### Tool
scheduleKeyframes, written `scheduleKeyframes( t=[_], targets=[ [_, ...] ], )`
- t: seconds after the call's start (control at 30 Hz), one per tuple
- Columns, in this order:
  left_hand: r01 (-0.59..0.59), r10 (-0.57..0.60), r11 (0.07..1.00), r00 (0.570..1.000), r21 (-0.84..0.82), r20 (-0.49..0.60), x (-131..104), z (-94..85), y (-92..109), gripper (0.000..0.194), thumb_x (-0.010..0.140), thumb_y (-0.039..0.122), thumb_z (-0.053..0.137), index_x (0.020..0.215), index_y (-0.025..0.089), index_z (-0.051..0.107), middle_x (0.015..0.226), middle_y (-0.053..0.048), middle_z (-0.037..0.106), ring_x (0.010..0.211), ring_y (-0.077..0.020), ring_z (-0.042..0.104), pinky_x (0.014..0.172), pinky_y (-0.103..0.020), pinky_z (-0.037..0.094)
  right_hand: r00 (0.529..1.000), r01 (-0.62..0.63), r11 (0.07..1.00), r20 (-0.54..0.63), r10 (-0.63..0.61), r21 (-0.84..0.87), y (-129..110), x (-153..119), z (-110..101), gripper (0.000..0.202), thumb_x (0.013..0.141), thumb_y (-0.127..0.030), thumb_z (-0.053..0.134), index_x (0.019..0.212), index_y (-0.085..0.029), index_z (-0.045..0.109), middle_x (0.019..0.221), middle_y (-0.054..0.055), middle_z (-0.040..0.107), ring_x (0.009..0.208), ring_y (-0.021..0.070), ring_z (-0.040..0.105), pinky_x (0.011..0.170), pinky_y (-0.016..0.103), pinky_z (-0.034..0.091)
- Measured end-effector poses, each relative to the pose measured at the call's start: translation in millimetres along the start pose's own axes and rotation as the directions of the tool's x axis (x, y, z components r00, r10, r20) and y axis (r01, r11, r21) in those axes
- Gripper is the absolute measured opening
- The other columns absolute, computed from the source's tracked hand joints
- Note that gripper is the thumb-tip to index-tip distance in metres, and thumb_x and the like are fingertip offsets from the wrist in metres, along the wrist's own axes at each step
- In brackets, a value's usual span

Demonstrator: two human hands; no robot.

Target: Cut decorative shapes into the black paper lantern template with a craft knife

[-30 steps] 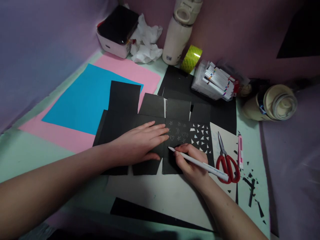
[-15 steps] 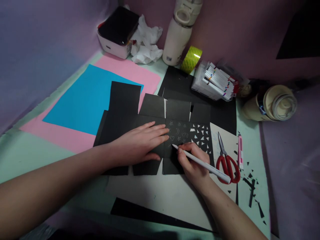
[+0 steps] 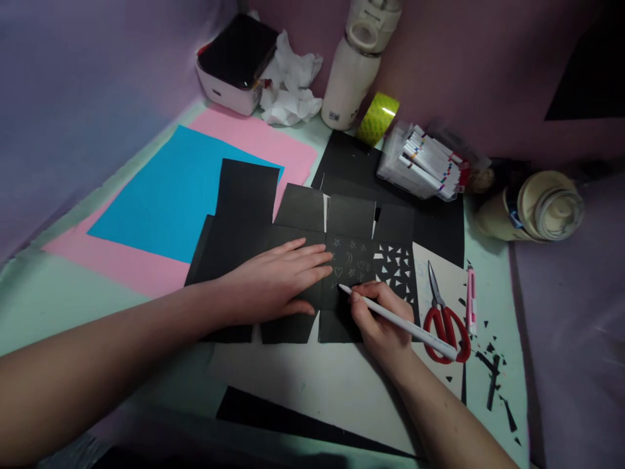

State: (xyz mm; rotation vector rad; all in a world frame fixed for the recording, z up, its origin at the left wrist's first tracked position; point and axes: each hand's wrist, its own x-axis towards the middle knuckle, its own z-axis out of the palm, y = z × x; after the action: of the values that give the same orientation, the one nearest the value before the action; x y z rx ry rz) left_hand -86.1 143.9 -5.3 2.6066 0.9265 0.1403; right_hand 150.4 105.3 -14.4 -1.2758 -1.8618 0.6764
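Observation:
My left hand lies flat with fingers spread on a black card that has flaps cut along its far and near edges. In my right hand is a white pen, its tip down on the card's middle panel. That panel carries faint outlines of stars, hearts and a moon, partly covered by my left fingertips. Small triangles are cut out of the panel to its right. Under the card shows a pale sheet. Red-handled scissors lie just right of my right hand.
A pink cutter and black paper scraps lie at the right. Blue paper rests over pink paper at left. Along the back stand a black-topped box, crumpled tissue, bottle, yellow tape roll, markers and cream cup.
The whole view has shifted slightly, so things appear a little farther right. The pen has added a short mark near its tip, while my left hand stays on the card.

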Motion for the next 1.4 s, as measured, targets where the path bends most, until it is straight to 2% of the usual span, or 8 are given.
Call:
scheduleKeyframes(
  t=[0.27,0.67,1.03,1.4],
  targets=[
    [-0.006,0.006,1.0,1.0,0.015,-0.004,-1.9,0.5,-0.6,0.064,0.092,0.051,0.058,0.144,0.016,0.042,0.156,-0.01,0.036,0.148,-0.0218,0.024,0.122,-0.04,0.011,0.999,-0.033,0.999,0.009,0.033,-0.012,-1.2,0.6,-0.4,0.007,0.086,-0.015,0.061,0.081,-0.021,0.062,0.074,0.0,0.068,0.065,0.0118,0.063,0.061,0.024,0.05],
    [-0.011,0.011,1.0,1.0,-0.011,-0.019,-1.4,1.1,-1.0,0.064,0.091,0.049,0.059,0.143,0.016,0.042,0.155,-0.011,0.038,0.147,-0.0224,0.026,0.122,-0.04,0.013,0.995,0.032,0.999,0.091,-0.035,0.036,-0.7,1.0,-1.8,0.01,0.086,-0.014,0.061,0.078,-0.02,0.059,0.072,-0.001,0.067,0.063,0.0108,0.062,0.06,0.023,0.049],
    [-0.012,0.012,1.0,1.0,-0.01,-0.027,-1.8,1.9,-2.0,0.064,0.091,0.048,0.061,0.143,0.017,0.043,0.155,-0.011,0.038,0.147,-0.0232,0.026,0.122,-0.041,0.013,0.996,0.06,0.996,0.067,-0.065,0.07,0.2,-0.4,1.0,0.008,0.085,-0.012,0.063,0.083,-0.02,0.062,0.077,0.001,0.069,0.067,0.0123,0.065,0.062,0.024,0.052],
    [-0.007,0.007,0.999,1.0,-0.033,-0.022,-0.6,0.4,-1.2,0.062,0.091,0.048,0.059,0.142,0.017,0.044,0.154,-0.011,0.039,0.147,-0.0234,0.028,0.122,-0.042,0.016,0.992,0.093,0.996,0.085,-0.094,0.013,-1.8,1.9,1.3,0.006,0.086,-0.016,0.061,0.084,-0.022,0.062,0.078,0.003,0.072,0.068,0.015,0.068,0.061,0.027,0.054]
  ],
)
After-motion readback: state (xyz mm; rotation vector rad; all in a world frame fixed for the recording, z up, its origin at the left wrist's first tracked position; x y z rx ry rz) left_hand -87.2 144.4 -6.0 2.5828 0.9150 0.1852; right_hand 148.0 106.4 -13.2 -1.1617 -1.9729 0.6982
